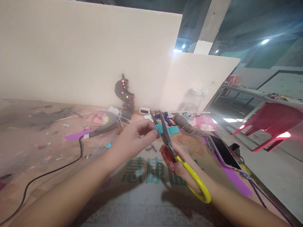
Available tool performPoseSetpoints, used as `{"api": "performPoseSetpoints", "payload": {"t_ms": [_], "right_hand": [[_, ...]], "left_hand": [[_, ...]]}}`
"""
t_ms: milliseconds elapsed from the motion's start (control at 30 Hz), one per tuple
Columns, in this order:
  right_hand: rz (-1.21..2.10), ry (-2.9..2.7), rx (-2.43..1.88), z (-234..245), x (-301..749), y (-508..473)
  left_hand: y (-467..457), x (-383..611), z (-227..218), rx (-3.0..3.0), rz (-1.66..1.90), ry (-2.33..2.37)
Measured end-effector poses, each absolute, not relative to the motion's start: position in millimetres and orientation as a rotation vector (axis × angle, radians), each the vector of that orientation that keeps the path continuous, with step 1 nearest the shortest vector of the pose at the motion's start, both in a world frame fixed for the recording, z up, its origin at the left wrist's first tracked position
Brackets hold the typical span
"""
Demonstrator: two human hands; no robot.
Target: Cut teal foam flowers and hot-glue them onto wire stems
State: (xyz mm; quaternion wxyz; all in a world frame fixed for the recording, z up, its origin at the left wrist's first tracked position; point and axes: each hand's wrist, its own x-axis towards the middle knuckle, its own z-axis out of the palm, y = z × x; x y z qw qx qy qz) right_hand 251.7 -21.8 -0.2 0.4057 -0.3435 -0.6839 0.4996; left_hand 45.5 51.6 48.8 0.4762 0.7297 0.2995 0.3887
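Observation:
My left hand (132, 138) pinches a small teal foam piece (159, 128) between thumb and fingertips, held above the cardboard-covered table (146, 189). My right hand (177, 164) grips scissors (168, 138) with red and yellow handles. Their blades stand apart, point up and away, and straddle the teal piece. Both forearms reach in from the bottom edge.
A black cable (47, 173) runs across the left of the table. A phone (223, 152) lies on purple foam at the right. Twine (187, 126), a plastic jar (193, 104), a dark studded ornament (124, 93) and foam scraps crowd the back by the white boards. A red chair (272, 123) stands right.

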Motion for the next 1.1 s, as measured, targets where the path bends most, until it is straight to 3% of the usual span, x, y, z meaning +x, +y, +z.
{"api": "performPoseSetpoints", "payload": {"t_ms": [500, 1100], "right_hand": [[1.059, -1.812, -0.975, 10.7, 249.0, -23.0], [1.064, -1.802, -0.996, 11.7, 249.7, -24.1]], "left_hand": [[55.1, 38.1, 57.3, 1.921, 0.952, 0.796], [55.3, 35.9, 56.7, 1.975, 0.989, 0.91]]}}
